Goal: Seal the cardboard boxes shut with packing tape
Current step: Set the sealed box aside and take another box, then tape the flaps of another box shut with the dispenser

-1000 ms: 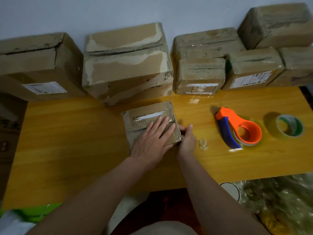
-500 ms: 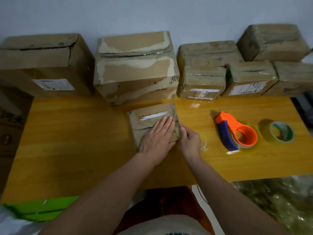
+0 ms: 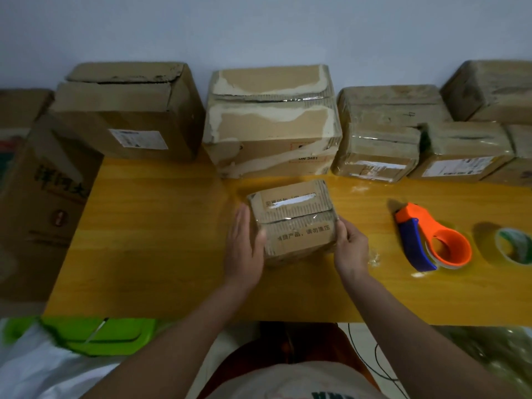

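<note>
Small taped cardboard box [image 3: 292, 223] mid-table, flaps shut; orange-blue tape dispenser [image 3: 431, 240] lies well right of it

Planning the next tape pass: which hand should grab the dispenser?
Probably the right hand. The tape dispenser lies on the table to its right, nearer than to the left hand, which rests flat against the small box's left side and can steady it.

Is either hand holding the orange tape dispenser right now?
No, the orange tape dispenser lies alone on the table; both hands hold the small box.
</note>
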{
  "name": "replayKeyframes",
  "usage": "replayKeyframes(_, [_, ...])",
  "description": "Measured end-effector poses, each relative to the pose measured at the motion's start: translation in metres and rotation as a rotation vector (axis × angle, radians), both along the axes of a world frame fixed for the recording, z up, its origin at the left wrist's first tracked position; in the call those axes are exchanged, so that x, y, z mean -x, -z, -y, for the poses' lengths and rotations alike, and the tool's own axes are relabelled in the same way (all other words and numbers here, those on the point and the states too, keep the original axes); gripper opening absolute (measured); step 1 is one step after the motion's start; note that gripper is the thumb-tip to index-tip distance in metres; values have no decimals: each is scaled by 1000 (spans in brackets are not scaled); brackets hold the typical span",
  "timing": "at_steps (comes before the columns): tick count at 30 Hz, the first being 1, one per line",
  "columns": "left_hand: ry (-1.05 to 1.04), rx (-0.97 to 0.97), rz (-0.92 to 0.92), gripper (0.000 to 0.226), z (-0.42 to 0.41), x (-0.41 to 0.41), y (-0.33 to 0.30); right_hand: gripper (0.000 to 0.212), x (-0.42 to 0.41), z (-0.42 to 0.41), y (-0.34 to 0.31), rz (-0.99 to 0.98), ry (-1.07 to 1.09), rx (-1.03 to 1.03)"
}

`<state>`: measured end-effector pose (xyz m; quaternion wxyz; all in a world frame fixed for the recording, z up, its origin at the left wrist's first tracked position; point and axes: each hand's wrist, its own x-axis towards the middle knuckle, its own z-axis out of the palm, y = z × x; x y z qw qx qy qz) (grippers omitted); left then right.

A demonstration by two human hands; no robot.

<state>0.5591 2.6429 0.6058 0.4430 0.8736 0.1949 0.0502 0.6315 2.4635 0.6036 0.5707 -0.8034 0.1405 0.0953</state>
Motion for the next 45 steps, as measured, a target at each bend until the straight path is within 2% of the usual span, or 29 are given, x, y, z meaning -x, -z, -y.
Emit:
replayKeyframes(3, [-200,393,-214,53,-4,-50,-12,35,1,5,3,19,-59,39])
replayKeyframes(6, [-331,586,-236,42,-12,-91,-12,35,-1,9,3,31,-109,68])
replayKeyframes(8, [-369,641,-211,33,-13,-100,-10,35,0,7,4,32,-110,76])
replayKeyframes(12, [-391,678,-258,41,-11,-104,-13,39,2,-1,6,15,-88,54])
replayKeyframes(14, [-382,693,-352,51,-11,-101,-15,40,1,-2,5,2,-107,59])
replayKeyframes(16, [-421,673,-344,58,-2,-84,-18,40,0,0,4,0,-135,66])
replayKeyframes(21, [-518,665,-116,44,49,-19,-13,39,-2,1,1,-4,-185,77])
replayKeyframes(23, [-589,686,-136,40,47,-29,-8,39,-6,1,-1,-10,-220,99])
replayKeyframes(25, [-549,641,-189,39,36,-39,-9,37,-13,7,-5,-48,-296,110])
replayKeyframes(27, [-531,539,-237,46,27,-39,-13,35,-25,16,-14,-118,-393,123])
replayKeyframes(30, [-658,408,-277,62,25,-25,-23,46,-50,19,-33,-143,-435,154])
replayKeyframes(35, [-608,483,-298,54,32,-3,-28,55,-59,-22,-46,-218,-558,116])
replayKeyframes(39, [-675,489,-278,52,-8,6,-33,60,-48,-68,-42,-240,-699,114])
replayKeyframes(45, [-839,441,-247,50,-125,30,-32,72,-26,-171,-37,-332,-933,-10])
